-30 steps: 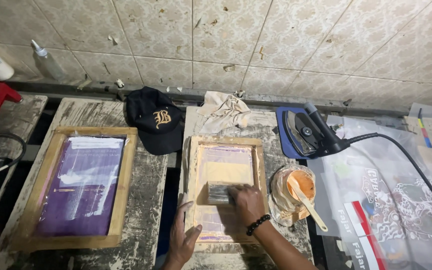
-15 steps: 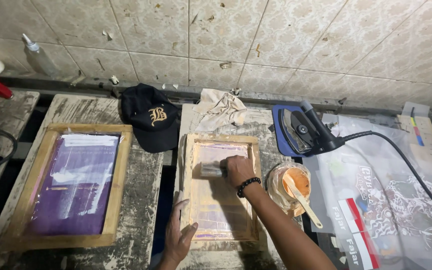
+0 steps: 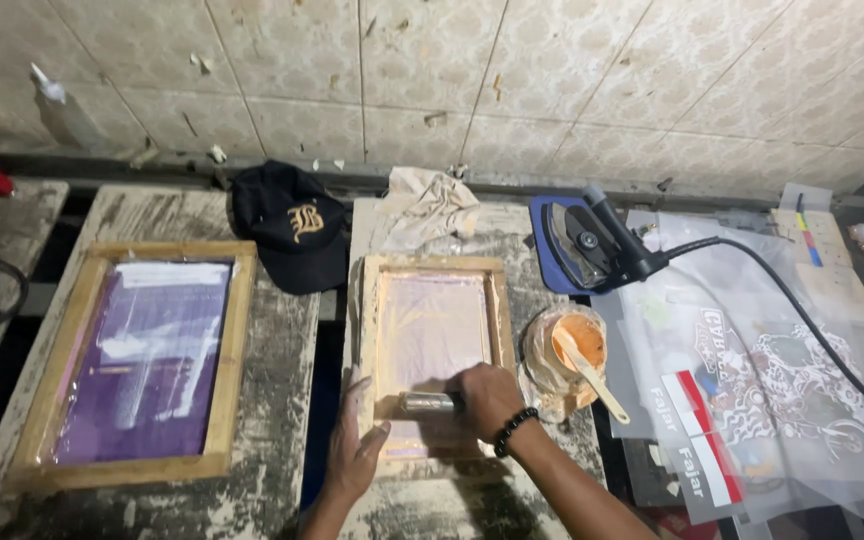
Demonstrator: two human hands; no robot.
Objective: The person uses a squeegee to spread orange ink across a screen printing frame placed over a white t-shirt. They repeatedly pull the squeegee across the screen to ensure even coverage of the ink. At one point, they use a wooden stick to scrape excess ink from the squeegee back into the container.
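The small wooden screen-printing frame (image 3: 435, 355) lies flat on the worn table, its pale mesh facing up. A short squeegee (image 3: 428, 402) with metallic handle rests across the mesh at its 6 o'clock end, lying horizontally.

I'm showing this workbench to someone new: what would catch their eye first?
Probably the two hands at bottom centre: the right hand drags a squeegee across the small wooden screen frame while the left hand steadies its near left edge. Next, the large purple screen on the left, and the tub of orange ink just right of the small frame.
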